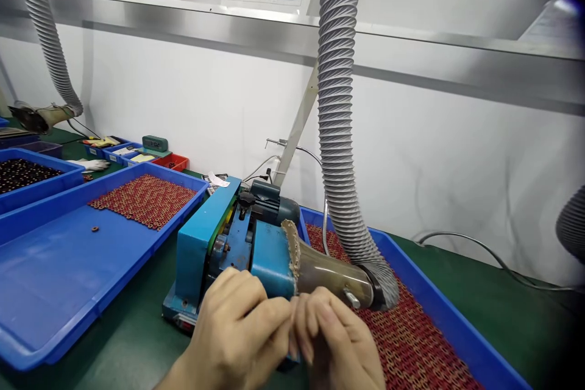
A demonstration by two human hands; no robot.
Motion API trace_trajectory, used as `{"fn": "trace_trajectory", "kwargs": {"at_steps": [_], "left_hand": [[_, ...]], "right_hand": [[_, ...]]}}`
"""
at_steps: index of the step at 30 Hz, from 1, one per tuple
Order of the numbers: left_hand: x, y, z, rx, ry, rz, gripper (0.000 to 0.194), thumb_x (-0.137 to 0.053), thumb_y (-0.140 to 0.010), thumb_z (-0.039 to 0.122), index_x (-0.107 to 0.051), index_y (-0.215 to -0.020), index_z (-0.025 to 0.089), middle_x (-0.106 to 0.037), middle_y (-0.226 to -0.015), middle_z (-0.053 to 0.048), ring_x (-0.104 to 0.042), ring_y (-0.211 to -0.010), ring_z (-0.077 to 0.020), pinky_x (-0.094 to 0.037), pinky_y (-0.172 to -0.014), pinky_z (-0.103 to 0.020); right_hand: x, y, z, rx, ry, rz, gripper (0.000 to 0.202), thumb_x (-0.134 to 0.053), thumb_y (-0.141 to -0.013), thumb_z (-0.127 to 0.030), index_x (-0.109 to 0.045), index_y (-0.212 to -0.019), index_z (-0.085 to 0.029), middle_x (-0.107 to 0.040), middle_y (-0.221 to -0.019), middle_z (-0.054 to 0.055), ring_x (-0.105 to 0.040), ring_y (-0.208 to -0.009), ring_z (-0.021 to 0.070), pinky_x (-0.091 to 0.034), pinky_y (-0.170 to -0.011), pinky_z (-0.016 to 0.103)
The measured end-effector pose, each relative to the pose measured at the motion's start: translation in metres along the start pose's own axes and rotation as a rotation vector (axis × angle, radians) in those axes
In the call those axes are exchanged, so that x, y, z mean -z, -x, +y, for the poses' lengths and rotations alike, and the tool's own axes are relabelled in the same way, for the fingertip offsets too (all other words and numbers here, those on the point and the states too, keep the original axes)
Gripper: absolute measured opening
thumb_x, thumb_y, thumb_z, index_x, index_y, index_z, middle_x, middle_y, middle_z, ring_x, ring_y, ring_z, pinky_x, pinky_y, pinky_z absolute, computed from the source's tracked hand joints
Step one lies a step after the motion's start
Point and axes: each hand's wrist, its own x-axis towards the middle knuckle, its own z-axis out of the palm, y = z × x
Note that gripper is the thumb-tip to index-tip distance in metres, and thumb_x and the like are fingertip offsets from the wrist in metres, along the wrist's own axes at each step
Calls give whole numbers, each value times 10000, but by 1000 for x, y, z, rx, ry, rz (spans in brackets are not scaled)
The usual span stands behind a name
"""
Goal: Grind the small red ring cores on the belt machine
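Observation:
Both hands meet at the front of a blue motor-driven machine (274, 250), fingertips pinched together and touching. My left hand (237, 323) is closed, thumb and forefinger pressed toward the right hand. My right hand (336, 335) is closed too, its fingers curled around the same spot. Whatever they hold between them is covered by the fingers. Just behind the hands, a brownish suction hood (333, 274) with a ragged edge joins the machine to a grey ribbed hose (338, 103).
On the left, a blue tray (55, 268) holds many small red-and-brass rings (146, 198) and one loose ring (95, 229). A second blue tray (439, 311) full of such rings lies at the right, under the hood. Small bins (130, 152) and a glove (94, 164) lie farther back.

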Motion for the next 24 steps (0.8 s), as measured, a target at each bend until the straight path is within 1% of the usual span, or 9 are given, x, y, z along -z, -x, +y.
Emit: {"fn": "trace_trajectory", "kwargs": {"at_steps": [4,8,11,13,15,17,20,22,24], "left_hand": [[3,-2,3,159,176,9,170,-538,-848,39,-590,-798,193,-542,-609,25,-516,-545,-105,-400,-537,-216],[0,0,3,115,168,0,161,-521,-867,58,-591,-811,192,-562,-609,20,-508,-539,-105,-393,-530,-217],[-4,3,2,-23,-2,39,171,-481,-895,83,-605,-836,186,-519,-571,19,-454,-521,-125,-351,-515,-256],[-5,4,1,-90,-63,52,175,-474,-895,79,-615,-863,177,-521,-562,15,-449,-519,-133,-346,-516,-268],[-2,3,2,-73,-50,38,169,-495,-872,55,-610,-845,175,-530,-562,16,-470,-521,-127,-365,-518,-257],[1,2,3,42,41,16,170,-517,-849,40,-592,-798,184,-540,-578,20,-498,-525,-112,-390,-522,-228],[5,0,3,229,241,-43,169,-538,-835,41,-580,-781,197,-577,-631,25,-543,-553,-93,-421,-533,-181],[4,0,3,245,291,-46,169,-535,-831,43,-580,-781,197,-582,-639,27,-545,-549,-88,-421,-525,-171],[1,0,2,153,216,-13,164,-525,-835,51,-587,-780,193,-562,-611,23,-519,-526,-96,-406,-509,-193]], "right_hand": [[-1,-2,4,405,166,115,89,-678,-910,-247,-766,-907,-256,-698,-633,9,-616,-575,174,-480,-544,295],[-8,2,10,642,480,205,212,-643,-862,-69,-734,-910,-254,-723,-720,16,-660,-642,199,-514,-628,334],[-9,4,7,361,407,179,189,-585,-917,-183,-640,-742,-228,-622,-608,5,-584,-540,168,-477,-553,299],[-7,3,3,64,148,74,320,-553,-956,-321,-583,-653,-222,-530,-507,-29,-486,-442,135,-422,-462,264],[-4,1,1,-47,-96,-3,384,-554,-962,-387,-586,-618,-219,-497,-457,-46,-466,-426,125,-412,-448,249],[-3,-1,2,106,-107,30,285,-623,-935,-360,-677,-691,-223,-578,-510,-25,-532,-499,140,-446,-508,259],[-6,-1,9,470,175,132,100,-700,-877,-204,-763,-933,-258,-709,-690,12,-615,-620,179,-481,-575,296],[-9,0,13,631,364,180,237,-672,-850,-85,-752,-970,-272,-727,-733,10,-653,-655,198,-504,-611,318],[-10,2,12,645,498,218,224,-624,-852,-61,-720,-875,-262,-707,-710,5,-658,-642,194,-507,-636,317]]}}
